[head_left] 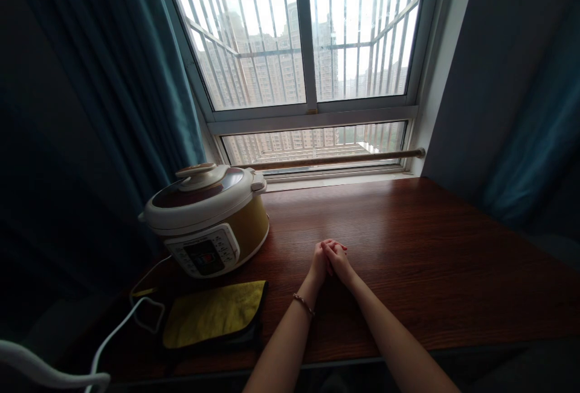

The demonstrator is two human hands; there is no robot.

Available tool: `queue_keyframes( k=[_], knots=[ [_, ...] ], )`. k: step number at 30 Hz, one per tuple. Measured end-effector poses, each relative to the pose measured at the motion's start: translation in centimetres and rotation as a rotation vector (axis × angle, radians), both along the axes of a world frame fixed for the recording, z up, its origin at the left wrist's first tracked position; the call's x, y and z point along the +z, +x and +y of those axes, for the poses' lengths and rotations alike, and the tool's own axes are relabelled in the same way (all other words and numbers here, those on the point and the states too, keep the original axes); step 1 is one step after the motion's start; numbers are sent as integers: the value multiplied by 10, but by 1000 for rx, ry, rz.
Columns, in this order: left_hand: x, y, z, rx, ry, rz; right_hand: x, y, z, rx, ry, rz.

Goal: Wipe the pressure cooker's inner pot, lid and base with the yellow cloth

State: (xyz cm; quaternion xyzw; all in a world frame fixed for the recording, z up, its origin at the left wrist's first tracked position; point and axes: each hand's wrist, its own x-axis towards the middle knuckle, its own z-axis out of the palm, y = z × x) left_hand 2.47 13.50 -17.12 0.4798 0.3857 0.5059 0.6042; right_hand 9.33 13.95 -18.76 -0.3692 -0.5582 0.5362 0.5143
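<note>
My left hand [319,262] and my right hand [339,258] are clasped together above the middle of the brown wooden table [408,248]. Their fingers are folded against each other, and no object shows between them. A thin bracelet [303,304] circles my left wrist. To the left lies a yellow cloth [212,314] with a dark border, flat and apart from my hands. Behind it stands an electric pressure cooker [247,227], white and gold, with its lid on and a button panel on the front.
A white cord [115,329] runs along the table's left side. At the back is a barred window [312,106] with a horizontal rail [344,159] across its lower part. Blue curtains [149,78] hang at the left, with more blue fabric at the right.
</note>
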Motion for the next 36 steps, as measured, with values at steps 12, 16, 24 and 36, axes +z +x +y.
queue_keyframes(
  k=[12, 16, 24, 36],
  knots=[
    [-1, 0, 0, 1, -9, 1, 1, 0, 0, -10, -18, -4],
    [-1, 0, 0, 6, -11, 1, 0, -1, 1, -6, -23, 1],
    [-1, 0, 1, 11, -15, 2, -2, -1, 2, 6, -17, 1],
    [0, 0, 0, 7, 7, -7, -1, 0, 1, -2, 0, -6]
  ],
)
